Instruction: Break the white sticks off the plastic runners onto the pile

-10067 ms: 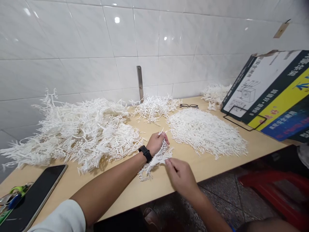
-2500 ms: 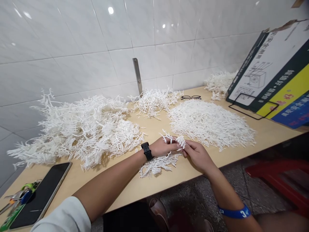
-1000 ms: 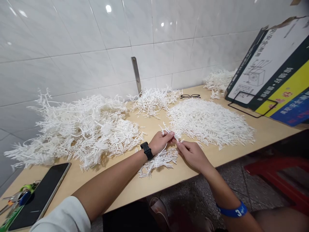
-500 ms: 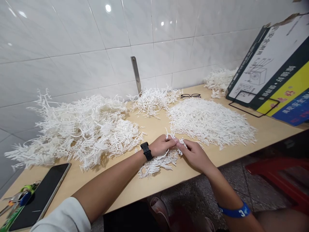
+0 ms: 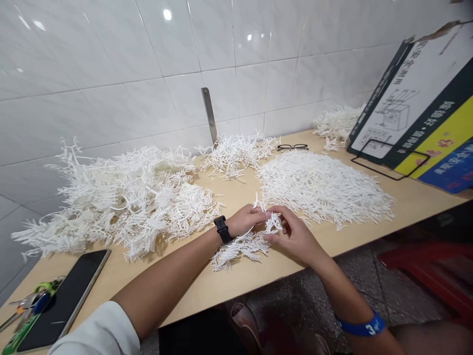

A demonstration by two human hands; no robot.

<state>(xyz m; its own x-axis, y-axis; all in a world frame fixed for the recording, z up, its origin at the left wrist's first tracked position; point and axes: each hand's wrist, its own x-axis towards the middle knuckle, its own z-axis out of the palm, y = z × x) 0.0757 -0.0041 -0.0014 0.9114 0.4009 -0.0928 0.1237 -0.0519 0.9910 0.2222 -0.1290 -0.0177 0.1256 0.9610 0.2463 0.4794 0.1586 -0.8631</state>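
Note:
My left hand [image 5: 247, 221], with a black watch at its wrist, is closed on a white branched plastic piece [image 5: 273, 223] that hangs over the table's near side. My right hand [image 5: 295, 237] is beside that piece, thumb and fingers apart around its right side; whether they touch it is hard to make out. Beneath my left hand lies a small heap of white branched pieces [image 5: 240, 251]. Farther right spreads a flat pile of short white sticks [image 5: 325, 187]. A large tangled heap of white branched pieces [image 5: 129, 197] covers the table's left side.
Another white clump [image 5: 240, 153] lies by a metal bracket [image 5: 209, 116] at the tiled wall. Glasses [image 5: 292, 147] rest behind the stick pile. A printed carton [image 5: 417, 108] stands at right, a phone [image 5: 64, 301] and keys [image 5: 35, 301] at left. A red stool [image 5: 428, 266] is below the table.
My right thumb and fingers have spread apart around the branched piece, where they were pinched together against my left fingertips. My left hand has stayed in nearly the same place.

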